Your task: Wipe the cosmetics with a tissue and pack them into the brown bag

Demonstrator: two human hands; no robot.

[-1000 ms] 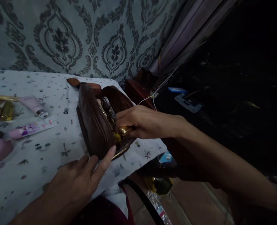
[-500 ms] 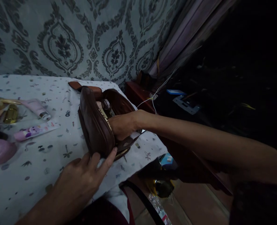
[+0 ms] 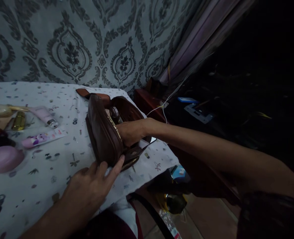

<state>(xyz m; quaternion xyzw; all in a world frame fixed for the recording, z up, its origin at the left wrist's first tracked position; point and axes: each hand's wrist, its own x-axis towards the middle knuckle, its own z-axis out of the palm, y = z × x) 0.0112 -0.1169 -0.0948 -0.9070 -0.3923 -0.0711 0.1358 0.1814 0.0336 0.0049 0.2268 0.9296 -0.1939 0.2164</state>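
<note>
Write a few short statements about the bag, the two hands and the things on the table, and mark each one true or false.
1. The right hand reaches into the open brown bag. True.
2. The left hand rests far from the bag. False: its fingers touch the bag's near end.
3. The bag stands on a white patterned cloth. True.
4. The pale pink tube is inside the bag. False: it lies on the cloth, to the left of the bag.
</note>
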